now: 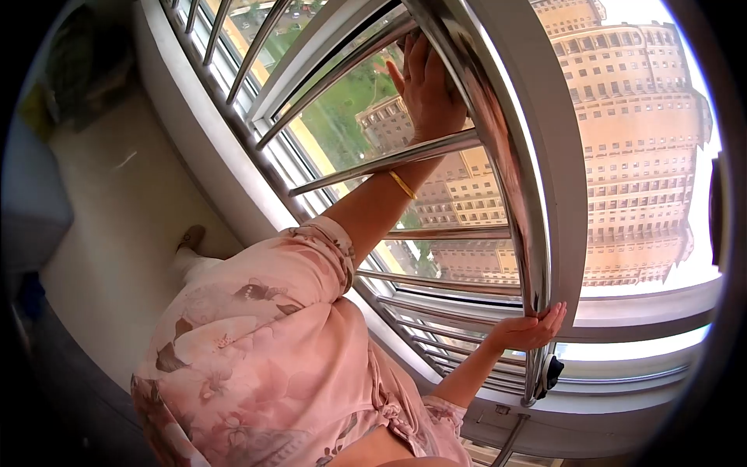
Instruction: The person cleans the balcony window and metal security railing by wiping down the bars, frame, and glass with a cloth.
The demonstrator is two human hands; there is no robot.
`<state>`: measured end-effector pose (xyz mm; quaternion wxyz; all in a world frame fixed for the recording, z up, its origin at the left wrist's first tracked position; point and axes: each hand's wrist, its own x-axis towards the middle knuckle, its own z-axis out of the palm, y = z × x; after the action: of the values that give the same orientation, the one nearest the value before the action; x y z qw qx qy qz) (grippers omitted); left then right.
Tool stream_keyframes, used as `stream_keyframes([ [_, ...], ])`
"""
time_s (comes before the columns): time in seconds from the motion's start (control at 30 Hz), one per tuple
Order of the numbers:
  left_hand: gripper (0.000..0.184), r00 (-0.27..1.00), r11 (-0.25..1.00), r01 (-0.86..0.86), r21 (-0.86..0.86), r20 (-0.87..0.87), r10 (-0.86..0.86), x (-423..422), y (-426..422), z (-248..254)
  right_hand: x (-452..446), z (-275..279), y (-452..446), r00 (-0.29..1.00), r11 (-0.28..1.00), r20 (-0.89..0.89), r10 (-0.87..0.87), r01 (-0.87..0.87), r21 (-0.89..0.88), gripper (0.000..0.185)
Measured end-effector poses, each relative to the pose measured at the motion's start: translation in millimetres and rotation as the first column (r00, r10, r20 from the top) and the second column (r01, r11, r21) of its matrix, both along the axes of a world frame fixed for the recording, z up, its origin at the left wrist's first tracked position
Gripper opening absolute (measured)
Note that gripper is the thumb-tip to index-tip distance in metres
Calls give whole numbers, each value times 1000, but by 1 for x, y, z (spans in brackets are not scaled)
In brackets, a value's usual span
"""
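Note:
My left hand (432,93) reaches between the railing bars, behind the thick metal handrail (498,117). Its fingers are stretched out toward the window, with the thumb apart. Something dark shows beside its fingertips, too hidden to make out. A gold bangle (403,185) circles that wrist. Lower in the view, my right hand (529,328) lies across the same handrail, its fingers bent over the far side. Close below that hand is a small black object with a pale edge (552,372).
Slanting metal bars (389,165) run between the handrail and a low white ledge (202,148). Beyond the window are tall beige buildings (638,140) and green ground (338,117). A shoe (191,236) stands on the shiny floor (109,194). Pink floral clothing (249,350) covers my body.

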<state>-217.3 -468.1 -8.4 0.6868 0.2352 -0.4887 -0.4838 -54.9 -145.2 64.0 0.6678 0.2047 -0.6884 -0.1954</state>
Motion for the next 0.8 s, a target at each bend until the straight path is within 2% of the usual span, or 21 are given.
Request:
stream_keyframes([
  [0.03, 43, 997, 995, 1, -96, 82, 6, 8, 3, -6, -1, -1, 2, 1000, 1000, -12, 0, 0, 4, 46],
  [0.07, 43, 995, 988, 95, -118, 48, -90, 23, 16, -11, -3, -2, 3, 1000, 1000, -25, 0, 0, 3, 46],
  [0.13, 44, 978, 913, 207, -352, 109, -180, 45, 32, -37, -5, 0, 1, 999, 999, -28, 33, -33, 0, 46],
  [0.27, 47, 923, 575, 381, -724, 340, -182, 65, 56, -106, -4, 0, 0, 996, 996, -8, 83, -83, -8, 44],
  [0.3, 50, 924, 541, 371, -754, 360, -131, 70, 59, -122, -2, 0, -1, 997, 997, 8, 77, -76, -21, 43],
  [0.4, 43, 909, 434, 386, -814, 415, -31, 82, 54, -166, 2, 1, -3, 995, 995, 45, 90, -89, -37, 40],
  [0.47, 39, 856, 407, 494, -768, 511, -75, 89, 49, -201, 4, 0, -1, 994, 995, 61, 86, -83, -54, 38],
  [0.53, 35, 785, 427, 591, -684, 610, -109, 96, 45, -226, 4, 0, 0, 993, 994, 61, 98, -95, -51, 37],
  [0.6, 40, 442, 544, 803, -244, 856, -269, 104, 51, -249, 5, 0, 3, 994, 995, 62, 90, -87, -50, 36],
  [0.67, 39, 219, 659, 741, 127, 882, -416, 108, 56, -255, 4, -1, 5, 996, 997, 60, 69, -67, -48, 36],
  [0.7, 36, 128, 709, 619, 339, 846, -517, 104, 55, -259, 3, 0, 5, 995, 996, 50, 86, -84, -43, 36],
  [0.73, 36, 88, 697, 601, 393, 834, -545, 96, 50, -260, 2, 0, 5, 994, 995, 51, 92, -90, -42, 36],
  [0.8, 36, 90, 658, 454, 601, 704, -705, 76, 49, -269, 1, 1, 6, 993, 994, 50, 106, -105, -38, 35],
])
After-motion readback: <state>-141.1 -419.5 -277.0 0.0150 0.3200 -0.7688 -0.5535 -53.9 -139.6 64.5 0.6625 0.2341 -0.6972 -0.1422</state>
